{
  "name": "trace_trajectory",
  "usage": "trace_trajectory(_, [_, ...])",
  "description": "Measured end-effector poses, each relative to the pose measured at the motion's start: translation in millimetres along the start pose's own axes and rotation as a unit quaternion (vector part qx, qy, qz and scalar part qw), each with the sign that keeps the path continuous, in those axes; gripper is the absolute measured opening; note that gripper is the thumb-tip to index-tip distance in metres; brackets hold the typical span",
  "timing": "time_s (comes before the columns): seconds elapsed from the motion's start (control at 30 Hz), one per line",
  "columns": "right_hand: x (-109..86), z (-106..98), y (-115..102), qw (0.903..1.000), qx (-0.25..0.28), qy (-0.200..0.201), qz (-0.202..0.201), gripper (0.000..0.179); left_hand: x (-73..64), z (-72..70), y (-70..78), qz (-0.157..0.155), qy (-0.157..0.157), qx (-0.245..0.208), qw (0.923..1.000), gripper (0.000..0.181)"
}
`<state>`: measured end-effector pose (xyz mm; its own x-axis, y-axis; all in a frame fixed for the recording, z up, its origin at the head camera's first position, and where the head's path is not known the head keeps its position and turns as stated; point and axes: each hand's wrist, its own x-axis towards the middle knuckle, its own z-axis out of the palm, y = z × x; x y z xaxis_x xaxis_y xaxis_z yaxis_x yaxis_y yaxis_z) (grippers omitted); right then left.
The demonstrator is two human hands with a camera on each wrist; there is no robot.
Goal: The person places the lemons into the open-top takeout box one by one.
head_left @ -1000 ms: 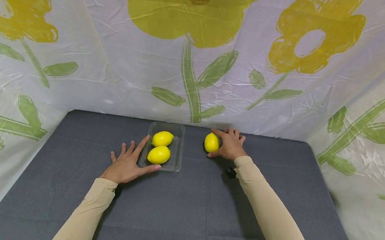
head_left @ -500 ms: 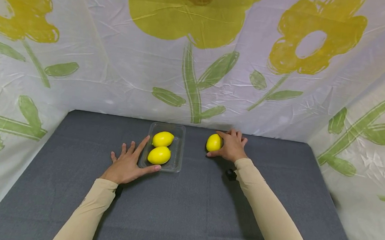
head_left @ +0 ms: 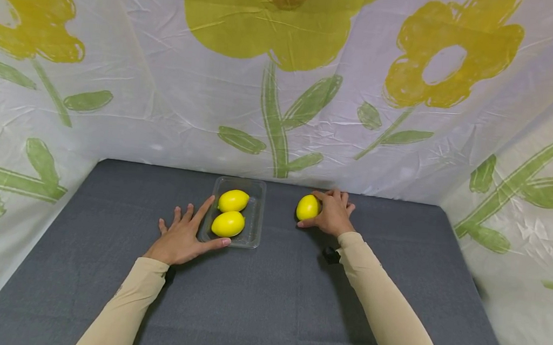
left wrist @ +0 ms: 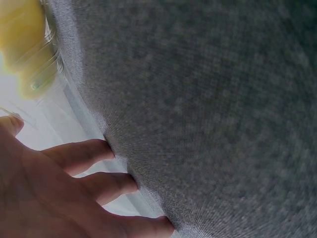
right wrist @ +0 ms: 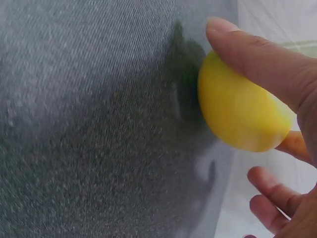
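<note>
A clear plastic tray (head_left: pixel 255 219) lies toward the back of the grey-covered table, with two yellow lemons inside, one lemon (head_left: pixel 233 200) behind the other lemon (head_left: pixel 228 224). My left hand (head_left: pixel 180 241) is spread at the tray's left side, index fingertip by its left edge and thumb along its front edge. To the right of the tray, my right hand (head_left: pixel 334 215) pinches a third lemon (head_left: pixel 307 207) between thumb and index finger. In the right wrist view this lemon (right wrist: pixel 242 106) is close over the cloth, and the other fingers hang free of it.
Grey cloth (head_left: pixel 246 305) covers the table. Behind it and along both sides hang white sheets (head_left: pixel 165 104) printed with yellow flowers and green leaves. The table's back edge runs just behind the tray and the right hand.
My right hand has closed in on the third lemon, and the lemon has shifted slightly to the right. The left hand and the tray have stayed put.
</note>
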<state>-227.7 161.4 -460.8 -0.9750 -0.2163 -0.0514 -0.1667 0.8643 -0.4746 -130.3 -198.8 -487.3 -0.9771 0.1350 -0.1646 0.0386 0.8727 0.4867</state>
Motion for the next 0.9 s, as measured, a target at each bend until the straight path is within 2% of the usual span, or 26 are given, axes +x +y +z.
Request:
trace_trajectory(0.33, [-9.2,2,-21,0.9979,0.023,0.033,-0.05,0.091,-0.4,-0.4,-0.2,-0.002,-0.003,-0.004,1.0,0.113])
trace_trajectory(0.57, [-14.3,4,-41,0.9957,0.023,0.039,-0.081,0.09,-1.1,-0.1,0.6,-0.003,-0.003,-0.005,1.0,0.113])
trace_trajectory(0.9, [-17.2,8,-71,0.9892,0.056,0.038,-0.13,0.09,0.5,0.3,0.7,-0.007,-0.004,0.001,1.0,0.114])
